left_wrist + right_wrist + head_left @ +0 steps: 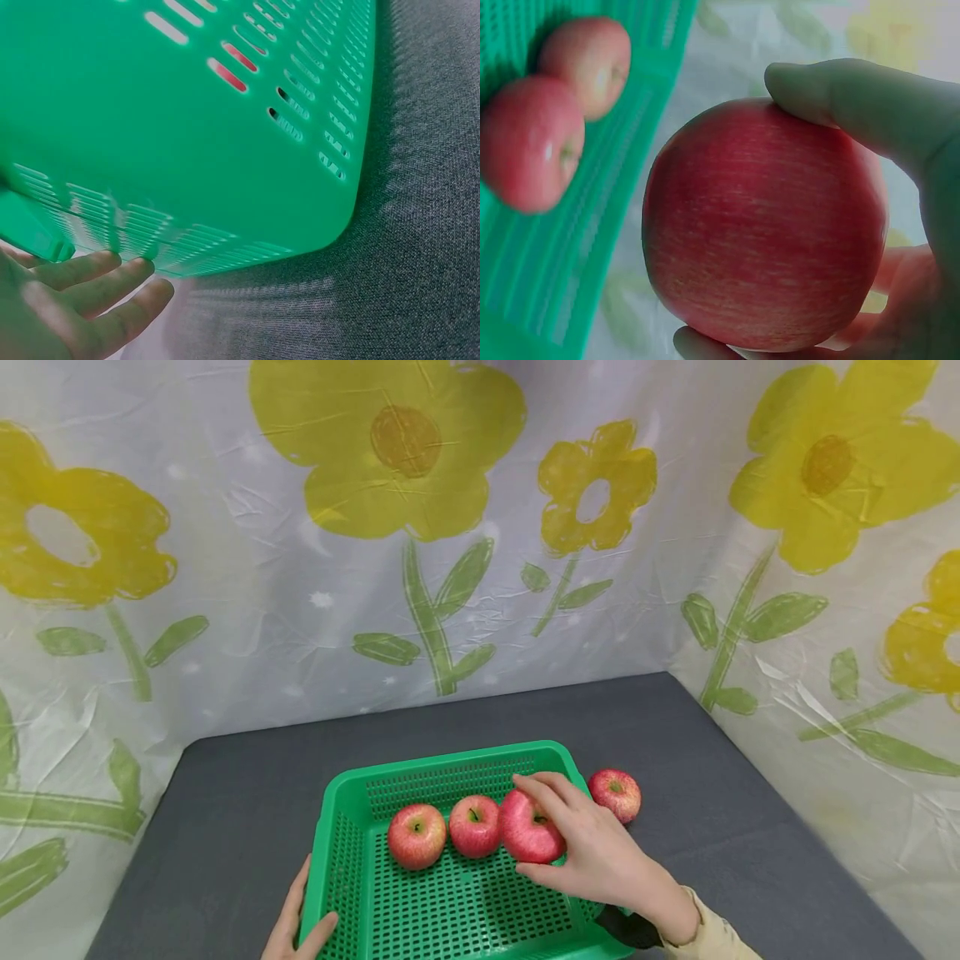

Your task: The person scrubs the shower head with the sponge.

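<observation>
My right hand [596, 843] grips a red apple [531, 828] between thumb and fingers, above the right part of a green plastic basket [450, 762]. This apple [765, 225] fills the middle of the right wrist view. Two more apples, one red-yellow [417, 836] and one pinkish red [474, 826], sit side by side inside the basket. My left hand [296, 922] holds the basket's left side, thumb over the rim and fingers along the outer wall. Those fingers [97, 285] lie against the slotted wall in the left wrist view.
Another apple [615, 794] lies on the dark grey cloth-covered table [720, 827], just outside the basket's right side. A pale curtain [300, 610] printed with yellow flowers hangs behind and beside the table. A dark strap [628, 928] shows at my right wrist.
</observation>
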Demonstrator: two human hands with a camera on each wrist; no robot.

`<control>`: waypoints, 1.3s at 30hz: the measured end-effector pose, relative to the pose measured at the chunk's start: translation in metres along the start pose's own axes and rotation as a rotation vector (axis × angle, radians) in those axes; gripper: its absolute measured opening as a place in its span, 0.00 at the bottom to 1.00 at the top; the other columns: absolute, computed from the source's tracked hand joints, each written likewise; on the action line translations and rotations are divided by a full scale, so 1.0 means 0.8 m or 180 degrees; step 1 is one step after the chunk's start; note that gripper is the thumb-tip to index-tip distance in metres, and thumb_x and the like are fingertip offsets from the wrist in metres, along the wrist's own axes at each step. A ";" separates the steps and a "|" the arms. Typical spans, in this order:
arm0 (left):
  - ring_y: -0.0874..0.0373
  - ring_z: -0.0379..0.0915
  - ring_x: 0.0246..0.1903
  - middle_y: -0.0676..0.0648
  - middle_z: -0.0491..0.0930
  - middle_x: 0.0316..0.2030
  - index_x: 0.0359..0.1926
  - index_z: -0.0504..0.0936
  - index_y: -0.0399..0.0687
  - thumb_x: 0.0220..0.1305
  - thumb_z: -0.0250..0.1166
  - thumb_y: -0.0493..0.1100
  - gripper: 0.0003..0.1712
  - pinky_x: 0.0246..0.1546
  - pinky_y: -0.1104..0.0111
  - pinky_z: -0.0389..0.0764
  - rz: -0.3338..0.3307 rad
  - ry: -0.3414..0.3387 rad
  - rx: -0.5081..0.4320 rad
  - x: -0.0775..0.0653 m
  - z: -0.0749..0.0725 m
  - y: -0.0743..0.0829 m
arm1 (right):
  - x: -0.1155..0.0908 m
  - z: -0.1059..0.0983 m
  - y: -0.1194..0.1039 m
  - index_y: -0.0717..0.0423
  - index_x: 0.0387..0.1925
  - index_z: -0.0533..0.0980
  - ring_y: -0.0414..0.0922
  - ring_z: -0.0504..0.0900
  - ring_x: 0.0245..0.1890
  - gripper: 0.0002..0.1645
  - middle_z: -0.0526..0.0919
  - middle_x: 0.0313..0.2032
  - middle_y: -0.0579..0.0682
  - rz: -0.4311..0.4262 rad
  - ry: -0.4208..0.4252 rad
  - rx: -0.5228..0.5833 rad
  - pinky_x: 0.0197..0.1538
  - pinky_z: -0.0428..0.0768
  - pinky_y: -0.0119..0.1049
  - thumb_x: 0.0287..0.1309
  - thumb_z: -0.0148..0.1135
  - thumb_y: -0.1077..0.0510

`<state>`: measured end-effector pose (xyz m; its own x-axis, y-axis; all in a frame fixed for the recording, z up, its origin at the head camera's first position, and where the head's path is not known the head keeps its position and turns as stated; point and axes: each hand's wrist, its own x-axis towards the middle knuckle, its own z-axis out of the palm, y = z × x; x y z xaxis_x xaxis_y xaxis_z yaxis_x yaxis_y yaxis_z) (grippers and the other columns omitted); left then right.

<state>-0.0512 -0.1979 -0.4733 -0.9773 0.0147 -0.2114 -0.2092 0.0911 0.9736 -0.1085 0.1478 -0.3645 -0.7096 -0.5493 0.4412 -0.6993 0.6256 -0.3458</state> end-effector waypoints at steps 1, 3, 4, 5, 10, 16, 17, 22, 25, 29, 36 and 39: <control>0.30 0.53 0.55 0.32 0.43 0.63 0.68 0.30 0.50 0.58 0.57 0.52 0.51 0.42 0.54 0.75 0.0006 0.0003 0.0002 0.000 0.000 0.000 | 0.003 0.005 -0.003 0.44 0.62 0.59 0.34 0.69 0.43 0.49 0.64 0.52 0.41 -0.0086 -0.0057 0.0012 0.31 0.75 0.24 0.35 0.70 0.44; 0.30 0.53 0.55 0.32 0.44 0.63 0.68 0.30 0.50 0.58 0.57 0.53 0.51 0.42 0.54 0.76 -0.0022 -0.0002 -0.0014 0.000 0.000 0.000 | 0.009 0.014 -0.010 0.46 0.61 0.59 0.35 0.70 0.43 0.48 0.64 0.52 0.42 -0.0240 -0.0162 0.0065 0.30 0.75 0.23 0.36 0.70 0.45; 0.30 0.53 0.54 0.32 0.44 0.63 0.68 0.30 0.51 0.58 0.57 0.53 0.51 0.42 0.53 0.76 -0.0033 0.0001 -0.0023 0.000 0.000 0.001 | 0.012 0.019 -0.013 0.46 0.61 0.59 0.36 0.70 0.43 0.48 0.64 0.52 0.43 -0.0315 -0.0217 0.0103 0.31 0.75 0.23 0.36 0.70 0.46; 0.29 0.53 0.54 0.32 0.44 0.63 0.68 0.30 0.51 0.58 0.57 0.53 0.51 0.41 0.53 0.76 -0.0042 0.0001 -0.0030 0.000 0.001 0.001 | 0.014 0.023 -0.016 0.47 0.61 0.59 0.37 0.70 0.43 0.48 0.65 0.52 0.44 -0.0385 -0.0264 0.0119 0.31 0.75 0.23 0.35 0.69 0.47; 0.29 0.51 0.55 0.32 0.42 0.63 0.68 0.30 0.51 0.59 0.57 0.51 0.50 0.42 0.52 0.76 -0.0044 -0.0003 -0.0018 -0.001 0.001 0.001 | 0.026 0.039 -0.029 0.47 0.60 0.58 0.38 0.69 0.41 0.48 0.63 0.53 0.45 -0.0742 -0.0539 0.0179 0.32 0.73 0.21 0.35 0.70 0.48; 0.30 0.52 0.55 0.32 0.41 0.63 0.68 0.29 0.51 0.60 0.55 0.50 0.49 0.41 0.51 0.76 -0.0024 -0.0020 -0.0005 -0.001 0.002 0.003 | 0.035 0.057 -0.039 0.50 0.58 0.61 0.37 0.70 0.35 0.50 0.64 0.48 0.46 -0.1007 -0.0790 -0.0051 0.27 0.71 0.19 0.31 0.72 0.44; 0.30 0.52 0.55 0.32 0.42 0.63 0.68 0.30 0.52 0.61 0.55 0.50 0.49 0.41 0.51 0.76 -0.0032 -0.0016 -0.0008 -0.001 0.002 0.003 | 0.036 0.061 -0.040 0.50 0.58 0.61 0.37 0.70 0.35 0.50 0.65 0.48 0.45 -0.1034 -0.0843 -0.0088 0.27 0.70 0.19 0.31 0.72 0.44; 0.30 0.54 0.54 0.32 0.43 0.63 0.68 0.29 0.52 0.61 0.55 0.50 0.49 0.40 0.52 0.77 -0.0075 -0.0011 -0.0024 -0.001 0.002 0.003 | 0.041 0.082 -0.043 0.48 0.58 0.61 0.35 0.68 0.40 0.48 0.65 0.50 0.44 -0.1213 -0.1130 -0.0142 0.29 0.69 0.18 0.32 0.70 0.44; 0.31 0.54 0.55 0.33 0.42 0.63 0.68 0.30 0.52 0.60 0.55 0.51 0.49 0.41 0.52 0.76 -0.0060 -0.0022 -0.0017 -0.001 0.003 0.003 | 0.042 0.094 -0.044 0.48 0.57 0.63 0.35 0.67 0.42 0.47 0.65 0.50 0.43 -0.1345 -0.1245 -0.0198 0.32 0.70 0.18 0.33 0.70 0.42; 0.32 0.53 0.56 0.34 0.41 0.64 0.68 0.30 0.52 0.60 0.55 0.51 0.49 0.43 0.52 0.75 -0.0036 -0.0013 0.0030 -0.001 0.003 0.003 | 0.041 0.110 -0.043 0.48 0.57 0.64 0.35 0.68 0.43 0.46 0.66 0.49 0.42 -0.1463 -0.1407 -0.0270 0.37 0.71 0.19 0.33 0.70 0.39; 0.31 0.54 0.55 0.33 0.43 0.63 0.68 0.30 0.52 0.58 0.57 0.53 0.51 0.42 0.53 0.75 -0.0092 0.0002 0.0021 0.002 0.002 0.001 | 0.038 0.130 -0.044 0.46 0.56 0.65 0.36 0.69 0.42 0.41 0.68 0.47 0.41 -0.1605 -0.1484 -0.0349 0.28 0.67 0.15 0.40 0.64 0.37; 0.32 0.55 0.55 0.33 0.44 0.63 0.68 0.30 0.52 0.57 0.58 0.54 0.52 0.42 0.54 0.76 -0.0147 0.0006 -0.0005 0.003 0.001 0.000 | 0.038 0.134 -0.045 0.46 0.56 0.65 0.35 0.68 0.42 0.39 0.68 0.47 0.41 -0.1665 -0.1498 -0.0376 0.26 0.66 0.14 0.42 0.62 0.36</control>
<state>-0.0533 -0.1971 -0.4738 -0.9667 0.0087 -0.2559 -0.2541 0.0901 0.9630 -0.1140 0.0492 -0.4277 -0.2641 -0.9580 0.1113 -0.9632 0.2559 -0.0827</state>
